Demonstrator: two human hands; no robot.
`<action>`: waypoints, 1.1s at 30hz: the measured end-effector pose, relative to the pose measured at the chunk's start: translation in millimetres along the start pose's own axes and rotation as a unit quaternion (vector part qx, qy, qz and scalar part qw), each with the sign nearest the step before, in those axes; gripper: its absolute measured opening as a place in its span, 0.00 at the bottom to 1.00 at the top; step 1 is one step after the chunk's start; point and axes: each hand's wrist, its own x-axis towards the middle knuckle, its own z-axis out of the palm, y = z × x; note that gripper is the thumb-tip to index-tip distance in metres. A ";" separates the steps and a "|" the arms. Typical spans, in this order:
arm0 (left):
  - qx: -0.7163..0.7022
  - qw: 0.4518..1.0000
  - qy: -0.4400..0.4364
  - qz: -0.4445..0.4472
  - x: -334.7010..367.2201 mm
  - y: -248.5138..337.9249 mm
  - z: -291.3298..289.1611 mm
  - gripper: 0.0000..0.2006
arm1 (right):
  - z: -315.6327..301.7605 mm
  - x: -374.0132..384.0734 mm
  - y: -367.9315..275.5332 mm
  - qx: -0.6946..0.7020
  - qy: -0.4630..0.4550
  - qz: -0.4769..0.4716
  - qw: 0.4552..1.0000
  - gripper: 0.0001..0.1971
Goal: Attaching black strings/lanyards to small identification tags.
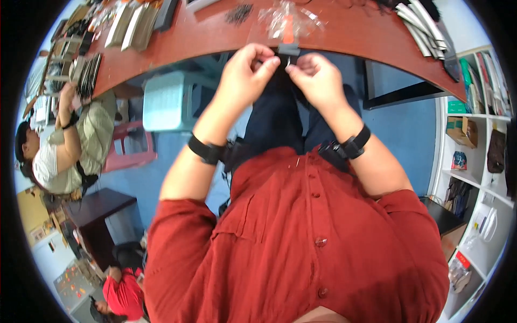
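My left hand [249, 73] is raised just off the table's front edge, its thumb and index finger brought together. Whatever it pinches, if anything, is too small to make out. Facing it, my right hand [319, 78] is closed, thumb against fingers, at a small pale pin-like piece [288, 61]. Between the two hands a grey block-like fixture [289, 49] sits at the table edge. An orange strip [288, 29] runs back from it across the tabletop. Behind lies a heap of clear plastic bags [274, 20], partly under the strip.
On the brown table [215, 40] lie a pile of small dark parts [239, 14], stacked flat strips [141, 27] at left and white tubes [423, 29] at right. A turquoise stool [164, 102] stands below. A co-worker [70, 145] sits left; shelves [468, 172] line the right.
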 end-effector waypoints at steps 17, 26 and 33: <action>0.320 0.892 -0.216 -0.236 -2.7 57.9 -267.3 0.12 | -55.5 -31.2 39.1 -0.044 -0.327 0.197 0.923 0.02; 0.244 0.899 -0.336 -0.138 -25.6 72.2 -158.0 0.09 | -186.7 -7.1 -26.5 -0.282 -0.313 0.094 0.902 0.05; 0.257 0.961 -0.098 -0.020 -7.0 47.2 -145.4 0.06 | -183.6 -16.1 -27.0 -0.159 -0.269 0.125 0.942 0.02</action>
